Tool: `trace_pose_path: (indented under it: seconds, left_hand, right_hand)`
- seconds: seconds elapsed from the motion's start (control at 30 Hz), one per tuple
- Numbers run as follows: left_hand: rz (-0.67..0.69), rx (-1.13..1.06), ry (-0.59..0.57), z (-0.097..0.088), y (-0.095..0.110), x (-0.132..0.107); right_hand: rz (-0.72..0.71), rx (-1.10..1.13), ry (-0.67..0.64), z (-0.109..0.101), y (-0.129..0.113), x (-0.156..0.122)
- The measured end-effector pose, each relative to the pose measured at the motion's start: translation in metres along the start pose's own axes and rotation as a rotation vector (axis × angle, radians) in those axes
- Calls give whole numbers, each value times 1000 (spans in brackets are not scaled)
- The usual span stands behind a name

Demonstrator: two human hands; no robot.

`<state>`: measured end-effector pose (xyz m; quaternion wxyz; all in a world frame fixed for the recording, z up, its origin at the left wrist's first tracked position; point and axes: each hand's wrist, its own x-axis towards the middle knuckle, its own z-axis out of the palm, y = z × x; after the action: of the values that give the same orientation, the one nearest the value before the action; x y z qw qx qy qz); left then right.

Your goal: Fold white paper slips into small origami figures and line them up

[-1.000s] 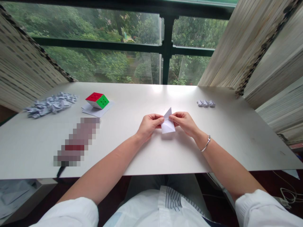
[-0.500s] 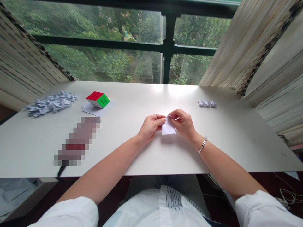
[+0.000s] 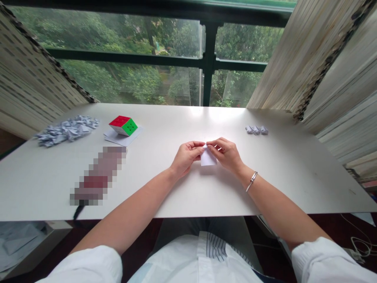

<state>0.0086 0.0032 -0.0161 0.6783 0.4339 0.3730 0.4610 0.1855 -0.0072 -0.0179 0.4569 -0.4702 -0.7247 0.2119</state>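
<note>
A small piece of folded white paper point(image 3: 208, 158) lies at the table's middle, its lower part showing below my fingers. My left hand point(image 3: 187, 156) pinches its left side between fingertips and thumb. My right hand point(image 3: 225, 154) grips its right side, with a silver bangle point(image 3: 251, 181) on that wrist. Both hands rest close together on the white table point(image 3: 165, 125), and their fingers hide the paper's upper edge.
Left of my hands are a heap of folded pale paper pieces point(image 3: 67, 131), a red-and-green puzzle cube point(image 3: 123, 125) on white paper sheets point(image 3: 116, 137), and a pixelated blurred object point(image 3: 97, 177). Several small folded pieces point(image 3: 256, 130) lie at the right. A window point(image 3: 132, 55) stands behind the table.
The pointed paper flap that stood up a second ago is now folded down, leaving a smaller, flatter shape. My hands have moved closer together over it.
</note>
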Motion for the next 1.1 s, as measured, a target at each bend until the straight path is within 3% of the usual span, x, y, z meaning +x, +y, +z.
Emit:
trace_pose_path:
  seconds: [0.33, 0.63, 1.1]
  left_hand:
    - [67, 91, 21, 0, -5, 2]
    - [125, 144, 13, 0, -3, 0]
    - [152, 179, -34, 0, 0, -3]
  right_hand:
    - [-4, 55, 42, 2, -3, -1]
    - [452, 573, -122, -4, -5, 5]
    - [513, 643, -126, -9, -5, 6]
